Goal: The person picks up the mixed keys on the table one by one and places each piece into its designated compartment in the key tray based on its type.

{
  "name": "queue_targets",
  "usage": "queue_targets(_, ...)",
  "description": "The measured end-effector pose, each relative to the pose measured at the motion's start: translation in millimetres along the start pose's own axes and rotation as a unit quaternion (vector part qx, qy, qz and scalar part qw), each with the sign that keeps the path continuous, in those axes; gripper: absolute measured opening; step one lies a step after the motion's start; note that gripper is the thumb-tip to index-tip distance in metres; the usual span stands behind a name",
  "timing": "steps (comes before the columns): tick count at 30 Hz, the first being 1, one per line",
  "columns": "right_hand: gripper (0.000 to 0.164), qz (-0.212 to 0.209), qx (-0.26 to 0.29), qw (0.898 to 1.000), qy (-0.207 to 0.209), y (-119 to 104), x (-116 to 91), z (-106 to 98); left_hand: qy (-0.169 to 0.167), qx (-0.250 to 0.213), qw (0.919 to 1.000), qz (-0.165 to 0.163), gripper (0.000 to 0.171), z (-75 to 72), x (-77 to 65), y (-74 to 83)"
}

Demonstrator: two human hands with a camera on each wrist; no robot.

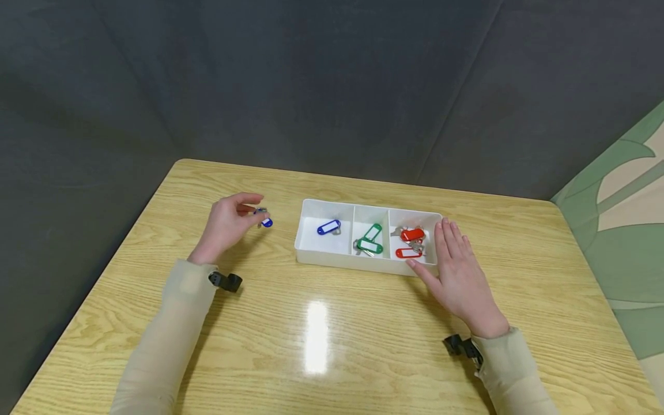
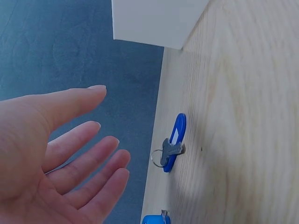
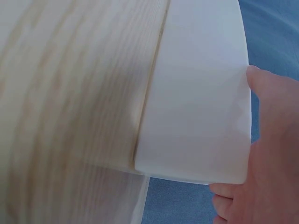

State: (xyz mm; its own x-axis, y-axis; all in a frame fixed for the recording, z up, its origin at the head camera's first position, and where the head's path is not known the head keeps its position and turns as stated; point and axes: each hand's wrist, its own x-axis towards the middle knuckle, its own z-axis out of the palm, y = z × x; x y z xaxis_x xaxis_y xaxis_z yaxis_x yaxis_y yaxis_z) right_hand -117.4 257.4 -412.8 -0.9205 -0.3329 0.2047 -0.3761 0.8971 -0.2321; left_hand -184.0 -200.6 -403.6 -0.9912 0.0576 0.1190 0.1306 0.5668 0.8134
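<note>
My left hand hovers at the left of the table with its fingers loosely bent over a blue key tag. In the left wrist view a gap shows between the fingers and this blue tag with its key, which lies on the table; part of another blue tag shows below. My right hand rests against the right end of a white three-part tray, its fingers straight and its thumb at the front rim. In the tray lie a blue tag, green tags and red tags, with keys.
The wooden table ends at a dark curtain behind and to the left. A green patterned panel stands along the right side. Both wrists carry small black camera mounts.
</note>
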Motion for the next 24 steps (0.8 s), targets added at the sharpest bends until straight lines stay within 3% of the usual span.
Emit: queue_targets(24, 0.095, 0.003, -0.002, 1.000, -0.006, -1, 0, 0, -0.036, 0.029, 0.9981, -0.041, 0.047, 0.3, 16.8, -11.7)
